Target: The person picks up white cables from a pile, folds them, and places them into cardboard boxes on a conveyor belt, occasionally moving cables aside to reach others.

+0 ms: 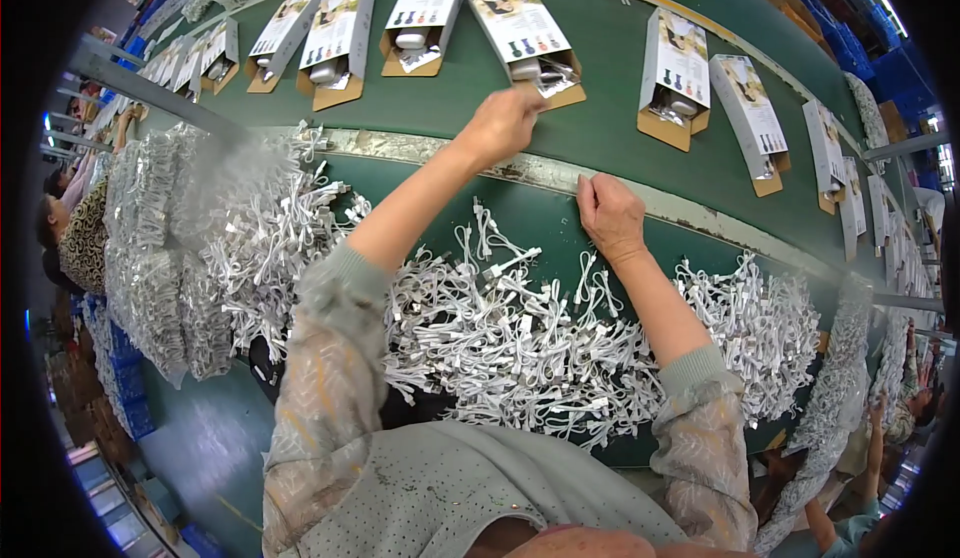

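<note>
My left hand (pixel 500 126) reaches over the green belt to the near, open end of a white printed box (pixel 515 28), its fingers closed and partly blurred. What they pinch, if anything, is hidden. Inside that box show a white piece and a silvery packet (pixel 548 76), above a brown cardboard flap. My right hand (pixel 611 216) is a loose fist over the metal rail (pixel 690 208); its palm is turned away, so any content is out of sight. Below both hands lies a wide heap of white charging cables (pixel 500 328), each bundled short.
More open white boxes lie along the belt (pixel 590 138), left and right, such as one box (pixel 677 73) nearby. Clear plastic bags of cables (pixel 150 248) are stacked at left, with another bag (pixel 835 388) at right. A metal post (pixel 150 88) crosses the left side. Other people sit farther along.
</note>
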`<state>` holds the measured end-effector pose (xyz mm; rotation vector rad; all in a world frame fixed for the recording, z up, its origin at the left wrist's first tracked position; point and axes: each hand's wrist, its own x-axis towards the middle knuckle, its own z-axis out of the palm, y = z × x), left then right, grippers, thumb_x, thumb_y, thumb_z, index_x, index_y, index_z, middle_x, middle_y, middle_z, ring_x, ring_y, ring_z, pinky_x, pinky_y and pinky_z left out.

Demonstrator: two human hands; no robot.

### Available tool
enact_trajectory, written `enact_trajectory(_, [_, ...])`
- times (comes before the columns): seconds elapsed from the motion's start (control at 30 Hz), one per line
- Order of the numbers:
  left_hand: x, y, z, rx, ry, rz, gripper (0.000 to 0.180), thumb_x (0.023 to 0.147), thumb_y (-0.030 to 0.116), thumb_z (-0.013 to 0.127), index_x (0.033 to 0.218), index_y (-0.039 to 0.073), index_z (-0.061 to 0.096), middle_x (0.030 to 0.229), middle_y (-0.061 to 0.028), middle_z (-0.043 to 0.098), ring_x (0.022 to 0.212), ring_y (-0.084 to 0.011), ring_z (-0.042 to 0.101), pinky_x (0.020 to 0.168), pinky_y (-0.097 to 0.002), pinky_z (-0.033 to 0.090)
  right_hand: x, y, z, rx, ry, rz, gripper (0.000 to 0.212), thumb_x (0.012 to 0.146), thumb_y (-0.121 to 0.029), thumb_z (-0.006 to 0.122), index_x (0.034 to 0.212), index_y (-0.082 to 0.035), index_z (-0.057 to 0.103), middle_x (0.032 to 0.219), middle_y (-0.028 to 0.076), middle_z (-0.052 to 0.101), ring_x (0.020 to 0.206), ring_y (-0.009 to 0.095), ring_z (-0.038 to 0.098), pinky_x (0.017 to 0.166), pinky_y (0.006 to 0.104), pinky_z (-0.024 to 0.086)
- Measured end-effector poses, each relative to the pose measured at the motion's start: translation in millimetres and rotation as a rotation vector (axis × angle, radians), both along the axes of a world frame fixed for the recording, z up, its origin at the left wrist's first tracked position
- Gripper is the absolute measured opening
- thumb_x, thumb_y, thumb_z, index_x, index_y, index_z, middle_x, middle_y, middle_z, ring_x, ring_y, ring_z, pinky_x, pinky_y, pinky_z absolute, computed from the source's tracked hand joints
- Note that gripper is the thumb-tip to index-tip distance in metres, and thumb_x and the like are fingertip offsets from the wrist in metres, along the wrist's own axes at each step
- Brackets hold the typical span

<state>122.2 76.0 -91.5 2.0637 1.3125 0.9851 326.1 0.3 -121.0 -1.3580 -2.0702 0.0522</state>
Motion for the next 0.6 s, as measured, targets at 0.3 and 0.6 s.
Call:
enact_trajectory(0.3, [-70.4,-118.2,12.3,-0.126,0.501,-0.22,0.021,0.076,0.002,0.056,0.096,0.005,0.062,0.098,-0.0113,0.059,0.093,-0.031,0.056,0.079,-0.0393,0.046,-11.7,-34.8,40.4,-0.737,0.249,0.394,0.026,0.081,-0.017,0.066,0.103,-0.005,0.06,0.086,0.007,0.06,0.075,0.012,0.055,0.069,0.0269,0.047])
enact_trajectory(0.6, [-91.9,-137.8,29.3,-0.357,0.294,0.07,0.014,0.077,0.015,0.059,0.081,0.001,0.06,0.072,-0.0133,0.062,0.067,-0.0278,0.062,0.064,-0.0366,0.049,0.4,-54.1,63.1,-1.058,0.34,0.264,0.022,0.081,-0.024,0.066,0.08,-0.002,0.063,0.068,-0.001,0.058,0.059,0.008,0.054,0.053,0.0243,0.044])
